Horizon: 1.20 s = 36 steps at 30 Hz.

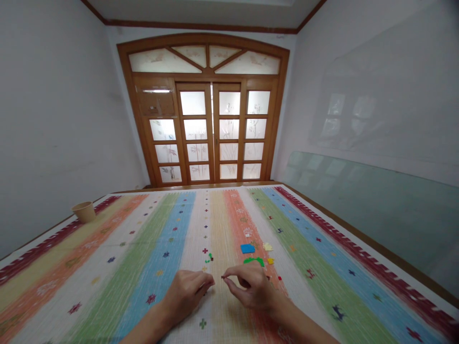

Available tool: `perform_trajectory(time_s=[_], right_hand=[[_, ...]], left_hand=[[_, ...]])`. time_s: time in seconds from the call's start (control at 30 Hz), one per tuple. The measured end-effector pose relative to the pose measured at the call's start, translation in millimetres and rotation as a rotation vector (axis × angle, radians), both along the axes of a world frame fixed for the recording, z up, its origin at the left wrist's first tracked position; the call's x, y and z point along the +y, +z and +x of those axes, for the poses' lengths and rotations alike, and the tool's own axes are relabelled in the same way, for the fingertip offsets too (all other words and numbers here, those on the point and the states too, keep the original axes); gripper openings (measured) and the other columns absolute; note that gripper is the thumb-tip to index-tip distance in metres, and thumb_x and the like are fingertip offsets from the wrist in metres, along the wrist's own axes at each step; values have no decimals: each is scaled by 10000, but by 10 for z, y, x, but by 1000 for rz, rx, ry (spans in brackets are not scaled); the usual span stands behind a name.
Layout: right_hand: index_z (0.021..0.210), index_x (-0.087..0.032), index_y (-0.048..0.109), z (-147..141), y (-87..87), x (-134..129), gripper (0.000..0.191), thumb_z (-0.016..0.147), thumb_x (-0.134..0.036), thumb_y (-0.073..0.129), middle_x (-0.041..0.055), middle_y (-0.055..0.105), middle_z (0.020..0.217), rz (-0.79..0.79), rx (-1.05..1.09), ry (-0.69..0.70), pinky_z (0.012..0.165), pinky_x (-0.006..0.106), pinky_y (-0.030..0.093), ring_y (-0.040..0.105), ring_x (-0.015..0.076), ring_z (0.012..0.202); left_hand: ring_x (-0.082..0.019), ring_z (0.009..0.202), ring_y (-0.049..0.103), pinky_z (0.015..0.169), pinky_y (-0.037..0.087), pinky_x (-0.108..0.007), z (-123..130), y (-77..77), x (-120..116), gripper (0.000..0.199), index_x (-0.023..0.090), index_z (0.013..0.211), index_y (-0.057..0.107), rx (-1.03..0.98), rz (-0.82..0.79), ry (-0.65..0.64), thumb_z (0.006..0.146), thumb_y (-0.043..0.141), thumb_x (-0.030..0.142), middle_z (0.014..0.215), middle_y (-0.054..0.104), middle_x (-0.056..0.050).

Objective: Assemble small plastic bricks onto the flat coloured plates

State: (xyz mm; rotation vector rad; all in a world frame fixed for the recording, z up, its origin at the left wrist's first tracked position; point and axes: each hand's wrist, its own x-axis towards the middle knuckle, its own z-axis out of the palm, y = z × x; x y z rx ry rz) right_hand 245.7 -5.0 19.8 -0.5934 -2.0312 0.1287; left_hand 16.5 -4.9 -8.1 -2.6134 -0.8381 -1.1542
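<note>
Small dark piece (223,277), one: sitting at the fingertips of the right hand (254,283), which is pinching it above the striped cloth (138,267). A slight grip may be inviting a slip; scattered motifs could then be disguising the fallen piece.
Left hand (187,290), one: facing it, just apart, fingers curling together; whether they are gripping anything, cannot tell.
Green piece (254,262), one: lying just beyond the right hand, where a straying knuckle could be nudging it.
Blue piece (247,248), one: lying behind the green.
Beige cup (84,211), one: standing well apart, far left.
</note>
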Motion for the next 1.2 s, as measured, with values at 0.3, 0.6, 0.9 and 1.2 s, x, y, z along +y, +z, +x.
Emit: perform_trajectory(time_s=[0.3, 0.6, 0.9, 1.2], right_hand=[[836, -170, 690, 19, 34, 53, 96, 821, -198, 599, -97, 315, 484, -220, 99, 20, 428, 211, 249, 309, 70, 400], [779, -169, 654, 137, 78, 211, 82, 786, -234, 603, -113, 277, 460, -427, 242, -2, 423, 209, 196, 245, 64, 397], [781, -149, 668, 316, 135, 345, 161, 773, -296, 602, -102, 291, 481, -588, 171, 13, 450, 208, 230, 267, 70, 435], [768, -148, 740, 473, 183, 415, 113, 723, -184, 643, -79, 394, 489, -691, -232, 39, 469, 200, 244, 340, 70, 458]], left_hand=[[-99, 503, 636, 501, 395, -204, 0, -1, 1, 215, 201, 895, 610, 4, -13, -4, 1022, 440, 237, 641, 691, 37], [-100, 520, 647, 515, 419, -195, -11, -11, -6, 230, 195, 892, 617, 10, -24, 6, 1025, 439, 254, 653, 693, 24], [-89, 541, 653, 541, 451, -171, -19, -49, 2, 234, 185, 893, 638, -4, -32, 10, 1018, 453, 254, 665, 703, 10], [-95, 525, 652, 524, 458, -174, -11, -4, -17, 258, 181, 874, 643, 3, -19, 10, 1020, 442, 251, 653, 698, 8]])
